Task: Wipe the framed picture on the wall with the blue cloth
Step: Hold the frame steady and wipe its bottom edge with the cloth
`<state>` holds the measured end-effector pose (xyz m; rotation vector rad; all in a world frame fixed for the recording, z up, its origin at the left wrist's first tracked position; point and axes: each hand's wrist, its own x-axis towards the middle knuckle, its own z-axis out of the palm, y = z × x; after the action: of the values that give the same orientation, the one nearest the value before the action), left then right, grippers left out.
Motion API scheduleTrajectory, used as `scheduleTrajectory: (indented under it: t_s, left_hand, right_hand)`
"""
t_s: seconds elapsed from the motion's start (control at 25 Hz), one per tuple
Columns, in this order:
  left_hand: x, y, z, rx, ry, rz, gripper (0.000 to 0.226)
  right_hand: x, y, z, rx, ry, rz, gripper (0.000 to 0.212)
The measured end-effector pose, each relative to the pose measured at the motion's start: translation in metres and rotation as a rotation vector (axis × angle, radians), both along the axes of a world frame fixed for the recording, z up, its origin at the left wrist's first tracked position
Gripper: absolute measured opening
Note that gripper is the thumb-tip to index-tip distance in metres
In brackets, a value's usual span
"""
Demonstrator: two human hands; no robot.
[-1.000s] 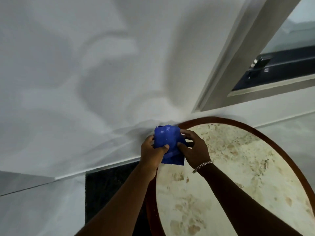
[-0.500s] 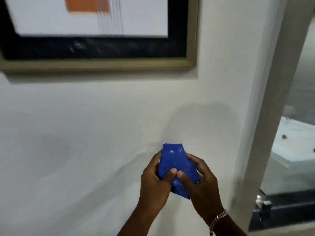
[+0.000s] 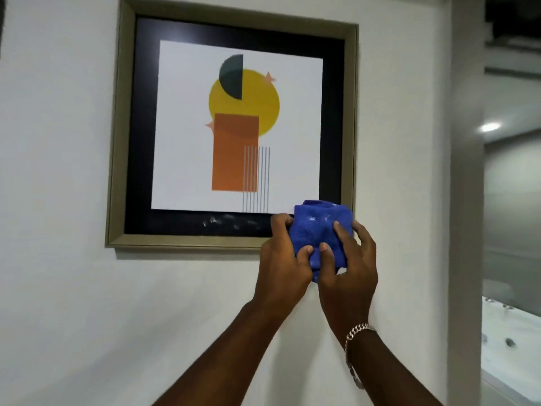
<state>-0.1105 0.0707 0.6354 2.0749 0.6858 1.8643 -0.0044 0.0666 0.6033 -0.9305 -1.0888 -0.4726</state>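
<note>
With both your left hand (image 3: pixel 282 260) and right hand (image 3: pixel 348 266) clenched around the bunched blue cloth (image 3: pixel 320 230) at the five o'clock corner of the gold-framed abstract picture (image 3: pixel 234 133), flatten it before pressing toward the pale smudges (image 3: pixel 228 221) at six o'clock.

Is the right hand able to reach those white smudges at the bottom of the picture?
Probably yes. The right hand holds the cloth with the left hand by the picture's lower right corner, and nothing blocks the smudges just to the left.
</note>
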Motion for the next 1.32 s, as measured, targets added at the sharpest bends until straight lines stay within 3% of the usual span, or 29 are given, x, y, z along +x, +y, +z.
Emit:
scheduleTrajectory:
  t_s: [0.12,0.24,0.36,0.44,0.52,0.68,0.84,1.0,1.16,1.32]
  left_hand:
    - [-0.006,0.013,0.02,0.026,0.106,0.091,0.031]
    - [-0.02,0.026,0.029,0.127,0.274,0.189,0.022]
    - [-0.047,0.043,0.046,0.455,0.382,0.336,0.015]
    - [-0.068,0.059,0.068,0.695,0.418,0.458,0.024]
    - [-0.086,0.074,0.095,0.805,0.527,0.583,0.037]
    - [-0.107,0.103,0.131,0.901,0.693,0.755,0.046]
    - [-0.11,0.116,0.136,0.965,0.712,0.789,0.053]
    - [-0.109,0.118,0.137,0.99,0.749,0.845,0.057]
    - [-0.119,0.117,0.141,1.025,0.814,0.834,0.059]
    - [-0.137,0.12,0.145,1.056,0.822,0.854,0.059]
  right_hand:
    - [-0.003,0.016,0.014,-0.015,-0.208,-0.289,0.038]
    - [-0.012,0.035,0.013,0.031,-0.387,-0.242,0.039]
    - [-0.014,0.051,0.004,0.032,-0.411,-0.215,0.037]
    - [-0.01,0.056,-0.004,0.065,-0.421,-0.28,0.04]
    - [-0.011,0.062,-0.002,0.061,-0.404,-0.378,0.043]
    - [-0.039,0.08,0.01,0.035,-0.212,-0.443,0.041]
    - [-0.012,0.086,-0.006,0.126,-0.378,-0.493,0.042]
    - [-0.033,0.092,0.007,0.103,-0.18,-0.454,0.042]
    - [-0.029,0.09,-0.008,0.133,-0.363,-0.429,0.046]
    - [-0.049,0.093,0.005,0.114,-0.107,-0.413,0.045]
